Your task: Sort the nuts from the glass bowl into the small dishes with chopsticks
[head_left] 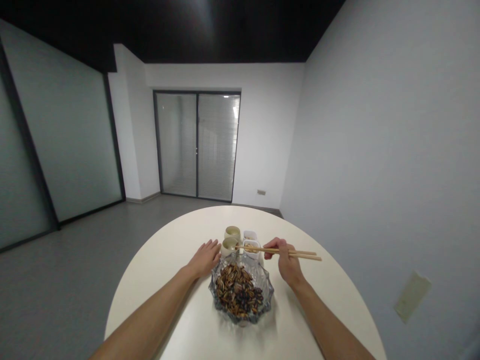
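Glass, clear and thick, with a jagged, pointed rim: the glass bowl (261,271), standing on a round cream table (168,290); inside it, a heap of striped seeds (233,282), brown and pale, with a darker patch near the middle and bare glass along the back right wall.

Just beyond the bowl, on its far left side, two pale greenish cups, one behind the other: the near cup (227,248) close to the rim, the far cup (233,231) behind; to the right of these, still beyond the bowl, two small white dishes, the near dish (255,256) with pale pieces (250,247) in it, the far dish (250,234) partly hidden.

Beyond the bowl and to its left, the left hand (204,257), palm down on the table, fingers stretched out and slightly apart, holding nothing visible; fingertips just beside the near cup, contact with it impossible to tell.

Beyond the bowl and to its right, the right hand (285,256), raised, with fingers clamped on a pair of wooden chopsticks (304,254); long ends pointing away to the right, tips reaching leftward over the near dish to the right edge of the near cup; something dark at the tips, too small to name.

Well beyond the bowl, glazed doors (197,145) with blinds and a dark frame; far off to its left, frosted panels (80,145) above a grey floor (93,250); to its right, a plain pale wall (375,140).
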The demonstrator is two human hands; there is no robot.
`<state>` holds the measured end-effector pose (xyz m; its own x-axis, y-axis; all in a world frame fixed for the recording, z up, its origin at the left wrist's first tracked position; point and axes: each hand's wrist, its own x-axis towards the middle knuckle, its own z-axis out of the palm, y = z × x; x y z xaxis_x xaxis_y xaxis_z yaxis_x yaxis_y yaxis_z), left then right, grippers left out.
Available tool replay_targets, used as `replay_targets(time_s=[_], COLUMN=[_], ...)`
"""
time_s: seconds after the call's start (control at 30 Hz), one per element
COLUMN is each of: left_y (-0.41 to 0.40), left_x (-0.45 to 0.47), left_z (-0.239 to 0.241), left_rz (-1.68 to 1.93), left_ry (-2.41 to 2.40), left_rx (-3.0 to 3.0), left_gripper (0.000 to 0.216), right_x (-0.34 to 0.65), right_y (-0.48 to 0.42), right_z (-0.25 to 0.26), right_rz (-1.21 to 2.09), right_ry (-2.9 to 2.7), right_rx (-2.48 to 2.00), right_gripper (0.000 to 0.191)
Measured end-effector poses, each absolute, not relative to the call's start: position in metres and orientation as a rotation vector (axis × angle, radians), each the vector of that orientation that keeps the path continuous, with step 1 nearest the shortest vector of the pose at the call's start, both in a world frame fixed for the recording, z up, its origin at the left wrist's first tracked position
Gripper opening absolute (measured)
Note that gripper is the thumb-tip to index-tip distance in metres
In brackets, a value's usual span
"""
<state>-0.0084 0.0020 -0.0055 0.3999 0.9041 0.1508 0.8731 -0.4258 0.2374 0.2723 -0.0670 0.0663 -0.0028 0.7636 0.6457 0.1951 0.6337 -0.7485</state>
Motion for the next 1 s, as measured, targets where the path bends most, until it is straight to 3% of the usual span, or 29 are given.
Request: replay_targets(time_s=[0.63,1.0], left_y=[0.0,0.003], left_x=[-0.006,-0.017], left_z=[-0.003,0.015], left_rz=[0.422,0.674], left_ry=[1.605,1.552], left_rx=[2.521,2.4], left_gripper=[0.05,0.037], right_x=[0.271,0.274], right_y=[-0.057,-0.065], right_z=[0.047,0.063], right_rz=[0.58,0.567], right_ry=[-1.715,-1.62], right_rx=[-0.884,-0.881], right_gripper=[0.058,0.072])
